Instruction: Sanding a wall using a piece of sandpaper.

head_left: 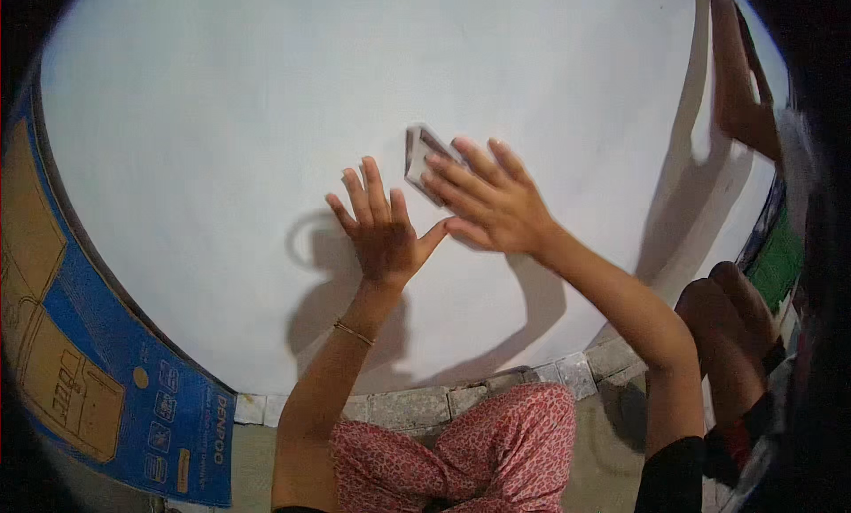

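Observation:
My left hand (383,225) lies flat against a white wall (222,114), fingers spread, holding nothing. A thin gold bracelet (354,333) circles its wrist. My right hand (492,198) presses a small grey rectangular block (420,154) against the wall, fingers laid over its lower right part. The block's left edge and top corner show beyond my fingertips. Both hands sit close together, thumbs almost touching.
A blue and brown cardboard box (80,353) leans at the left. Grey paving stones (425,405) line the wall's foot. My knees in red patterned cloth (479,451) are below. Another person's arm (740,87) reaches up the wall at right, their knee (722,318) lower.

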A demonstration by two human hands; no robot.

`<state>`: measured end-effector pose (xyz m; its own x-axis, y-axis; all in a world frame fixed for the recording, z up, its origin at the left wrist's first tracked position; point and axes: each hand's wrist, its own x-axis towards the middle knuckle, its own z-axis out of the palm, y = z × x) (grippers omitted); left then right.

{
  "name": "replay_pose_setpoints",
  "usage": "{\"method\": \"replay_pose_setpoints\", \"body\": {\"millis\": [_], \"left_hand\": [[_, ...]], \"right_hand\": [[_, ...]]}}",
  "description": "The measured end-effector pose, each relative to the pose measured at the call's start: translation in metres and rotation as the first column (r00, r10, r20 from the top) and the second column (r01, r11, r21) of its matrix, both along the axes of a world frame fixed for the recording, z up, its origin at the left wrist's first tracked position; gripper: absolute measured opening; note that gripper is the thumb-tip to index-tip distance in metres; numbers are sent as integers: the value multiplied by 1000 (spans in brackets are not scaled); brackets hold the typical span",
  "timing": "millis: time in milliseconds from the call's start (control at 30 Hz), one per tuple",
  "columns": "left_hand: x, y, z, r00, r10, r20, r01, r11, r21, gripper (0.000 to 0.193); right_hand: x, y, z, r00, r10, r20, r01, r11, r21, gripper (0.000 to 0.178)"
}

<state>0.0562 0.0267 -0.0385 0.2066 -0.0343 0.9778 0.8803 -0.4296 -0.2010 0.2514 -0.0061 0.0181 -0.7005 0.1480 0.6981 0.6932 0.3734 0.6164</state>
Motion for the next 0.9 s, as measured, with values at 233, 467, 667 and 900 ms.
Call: {"method": "replay_pose_setpoints", "body": {"millis": [233,467,667,900], "left_hand": [[7,-11,3,987,143,74,-128,975,-181,105],[7,-8,-2,983,101,157,-80,988,-133,98],[6,-13,0,980,104,170,-83,988,-127,92],[6,-12,1,980,158,122,-142,981,-134,90]], "right_hand": [[10,15,68,819,116,-562,13,975,221,59],[-21,11,67,985,103,140,-109,994,33,53],[11,14,97,860,151,-487,30,939,343,56],[74,6,73,983,-48,-175,79,981,176,53]]}}
